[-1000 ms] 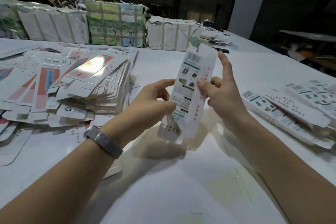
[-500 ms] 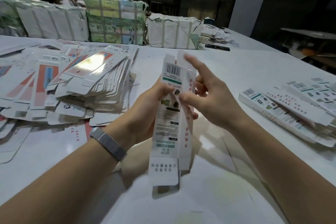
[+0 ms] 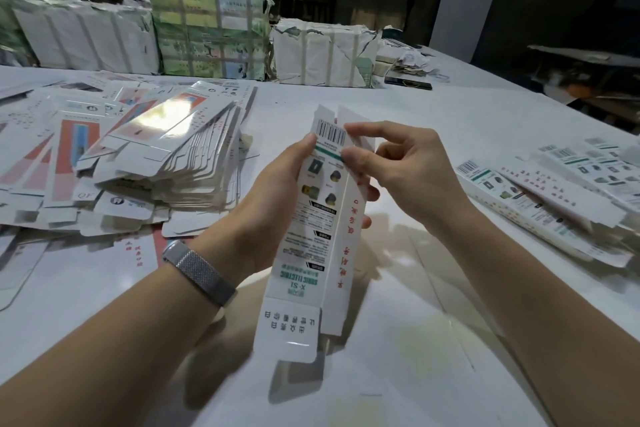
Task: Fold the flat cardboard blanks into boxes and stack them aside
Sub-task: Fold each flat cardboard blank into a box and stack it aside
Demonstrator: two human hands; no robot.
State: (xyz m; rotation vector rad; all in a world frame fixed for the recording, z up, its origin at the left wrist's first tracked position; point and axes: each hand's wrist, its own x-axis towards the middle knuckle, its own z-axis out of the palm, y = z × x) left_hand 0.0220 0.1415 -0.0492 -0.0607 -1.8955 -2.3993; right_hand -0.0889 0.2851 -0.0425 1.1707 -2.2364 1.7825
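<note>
A tall, narrow white cardboard carton [image 3: 313, 229], printed with a barcode, green lettering and red characters, stands almost upright above the white table [image 3: 433, 135], its long axis running from the open flaps at the top, away from the person, down to a loose tuck flap hanging at the near end. The left hand [image 3: 273, 204] wraps the carton's left wall at mid-height, thumb laid on the printed front face and fingers curled round behind, their tips showing past the right edge. The right hand [image 3: 398, 173] is at the carton's upper right corner, thumb and forefinger pinching the side panel just below the top flaps, the other fingers loosely curled.

To the left of the carton lies a fanned heap of flat white and red cardboard blanks [image 3: 138, 163]; to its right, well apart, lies a row of finished white boxes [image 3: 554, 198] on their sides.

The top flaps sit directly under the right fingertips, so that hand looks better placed to fold them in, while the left steadies the body. The bottom flap is nearer the person and would likely need the carton turned or the grip shifted down its length.
</note>
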